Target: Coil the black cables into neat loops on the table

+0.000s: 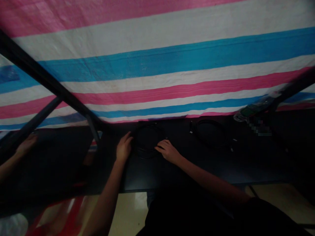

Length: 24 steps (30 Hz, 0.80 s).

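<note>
Between the left hand (124, 146) and the right hand (167, 150), lying flat on a dark, smooth, near-black surface (152, 173): a round coil of thin black cable (146, 153), directly in front of the body. Left hand at the coil's left side, back of the hand upward, fingers loosely bent and pointing forward, fingertips right at the rim. Right hand at the coil's right side, reaching in from the lower right, fingers bent and close to each other, thumb nearer the body, tips at the rim. Too dim to make out the contact; cannot tell a pinch from a light touch for either of the 2 hands. Farther right, well apart from the right hand, a 2nd round coil of black cable (208, 122) with small pale ends, flat on the same surface. Beyond that, near the back edge at the right, a clear plastic bottle with a green label (254, 109), tilted. Behind everything, a sheet striped in pink, white and blue (157, 72). At the left, a black diagonal bar (49, 77) and, past it, another person's hand (28, 142). Below, a blurred red stool-like object (66, 216) and a pale yellowish floor (133, 209).
</note>
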Each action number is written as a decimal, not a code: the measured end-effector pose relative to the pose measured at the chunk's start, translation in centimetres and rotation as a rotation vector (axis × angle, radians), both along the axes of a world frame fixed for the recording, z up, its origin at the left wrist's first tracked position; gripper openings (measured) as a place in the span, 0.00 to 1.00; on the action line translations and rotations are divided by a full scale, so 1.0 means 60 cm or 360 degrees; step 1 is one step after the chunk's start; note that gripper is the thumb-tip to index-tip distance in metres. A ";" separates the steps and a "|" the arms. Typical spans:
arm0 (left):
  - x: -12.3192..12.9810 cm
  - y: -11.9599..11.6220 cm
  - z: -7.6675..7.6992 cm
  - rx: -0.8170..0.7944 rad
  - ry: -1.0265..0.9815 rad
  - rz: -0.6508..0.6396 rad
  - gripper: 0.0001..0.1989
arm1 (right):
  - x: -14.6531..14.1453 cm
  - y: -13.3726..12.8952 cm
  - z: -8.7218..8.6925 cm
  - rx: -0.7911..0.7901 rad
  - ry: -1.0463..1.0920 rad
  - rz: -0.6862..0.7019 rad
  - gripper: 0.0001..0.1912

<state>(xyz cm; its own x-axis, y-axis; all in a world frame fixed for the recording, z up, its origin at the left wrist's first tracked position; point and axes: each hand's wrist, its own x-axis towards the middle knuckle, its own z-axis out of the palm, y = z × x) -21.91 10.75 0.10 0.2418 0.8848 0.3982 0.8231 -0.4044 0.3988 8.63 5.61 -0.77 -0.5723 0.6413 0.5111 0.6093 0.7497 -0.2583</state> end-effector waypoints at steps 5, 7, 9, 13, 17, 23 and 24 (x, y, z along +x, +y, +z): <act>0.004 -0.011 -0.005 -0.0255 -0.0331 0.0034 0.22 | -0.008 -0.012 0.012 -0.0281 -0.0024 -0.0130 0.20; 0.016 -0.018 -0.004 -0.0278 -0.0497 0.0133 0.23 | -0.007 -0.019 0.021 -0.0379 -0.0025 -0.0101 0.24; 0.035 -0.027 -0.003 -0.0253 -0.0591 0.0279 0.21 | -0.004 -0.027 0.025 -0.0398 -0.0017 -0.0057 0.28; 0.071 -0.042 -0.003 -0.0232 -0.0445 0.0354 0.25 | 0.000 -0.032 0.019 -0.0333 0.0146 -0.0402 0.26; 0.074 -0.046 -0.005 -0.0269 -0.0243 0.0269 0.26 | -0.001 -0.026 0.009 -0.0440 0.0168 -0.0552 0.20; 0.058 -0.053 -0.006 -0.0327 -0.0265 0.0072 0.23 | -0.010 -0.027 0.006 -0.0424 0.0312 -0.0517 0.15; 0.059 -0.057 -0.006 -0.0293 -0.0256 0.0060 0.22 | -0.006 -0.027 0.007 -0.0413 0.0363 -0.0568 0.16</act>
